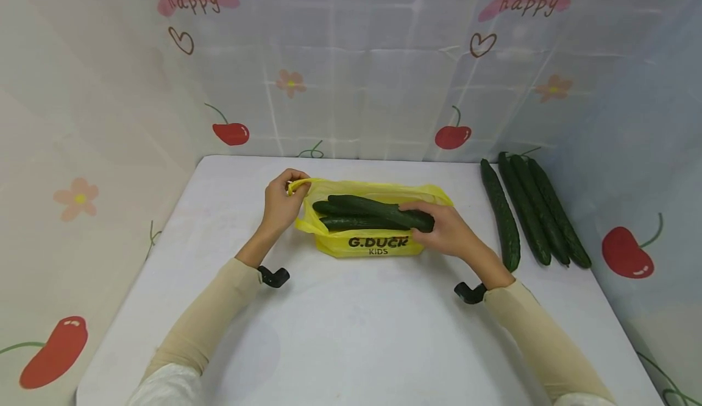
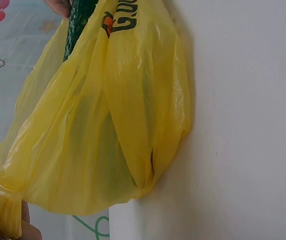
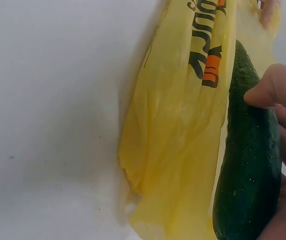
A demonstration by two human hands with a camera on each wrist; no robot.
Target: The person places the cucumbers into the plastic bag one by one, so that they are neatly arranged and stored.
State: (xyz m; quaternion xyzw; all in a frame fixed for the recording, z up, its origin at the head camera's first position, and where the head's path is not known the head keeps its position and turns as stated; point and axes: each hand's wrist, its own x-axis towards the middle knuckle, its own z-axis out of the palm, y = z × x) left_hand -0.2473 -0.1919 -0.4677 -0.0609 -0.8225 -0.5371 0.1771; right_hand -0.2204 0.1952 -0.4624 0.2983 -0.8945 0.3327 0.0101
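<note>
A yellow plastic bag [image 1: 368, 249] printed "G.DUCK KIDS" lies on the white table with its mouth spread wide. My left hand [image 1: 282, 202] pinches the bunched handle at the bag's left end; the left wrist view shows the gathered plastic [image 2: 7, 210] between the fingers. With my right hand [image 1: 446, 229] I grip the right end of a dark green cucumber [image 3: 248, 150], thumb on one side and fingers on the other. That cucumber slants across the bag's opening, on top of other cucumbers [image 1: 340, 223] inside. The lower parts of those are hidden by the plastic.
Several more cucumbers [image 1: 540, 211] lie side by side at the table's right, one [image 1: 500, 217] slightly apart from the others. The white table [image 1: 351, 333] meets a printed curtain [image 1: 373, 89] at the back and sides.
</note>
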